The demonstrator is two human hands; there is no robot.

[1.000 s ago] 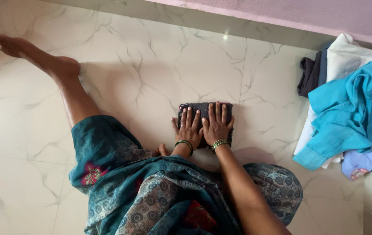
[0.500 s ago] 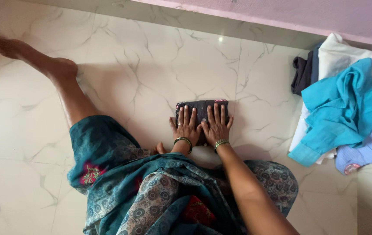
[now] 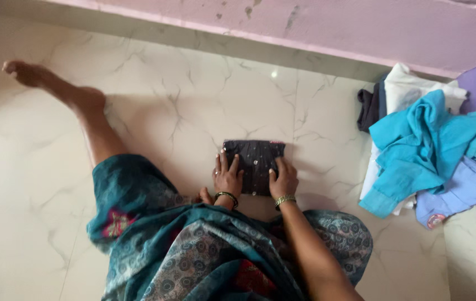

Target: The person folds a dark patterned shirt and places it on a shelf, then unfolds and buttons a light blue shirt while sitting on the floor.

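A person sits on a pale marble-patterned tile floor (image 3: 182,106), with one bare leg (image 3: 76,106) stretched out to the left and a teal printed garment (image 3: 193,251) covering the lap. Directly in front of the knees lies a small, dark, dotted cloth folded into a flat rectangle (image 3: 255,159), resting on the floor and aligned roughly square to the person.

The left hand (image 3: 227,177) sits at the cloth's near left corner, palm down, with its fingers laid over the left edge of the fabric and slightly apart. The right hand (image 3: 284,179) sits at the near right corner, its fingers curled at the cloth's right edge; whether they pinch the fabric or only press on it cannot be told. The two hands are apart from each other, with the middle of the folded cloth showing bare between them. Both wrists carry green and gold bangles (image 3: 226,196).

Well to the right, against the pink wall (image 3: 360,28), lies a loose heap of clothes: a bright turquoise shirt (image 3: 416,150) on top, white cloth (image 3: 411,89) and a dark garment (image 3: 369,108) behind it, and a light blue shirt (image 3: 461,189) beneath.
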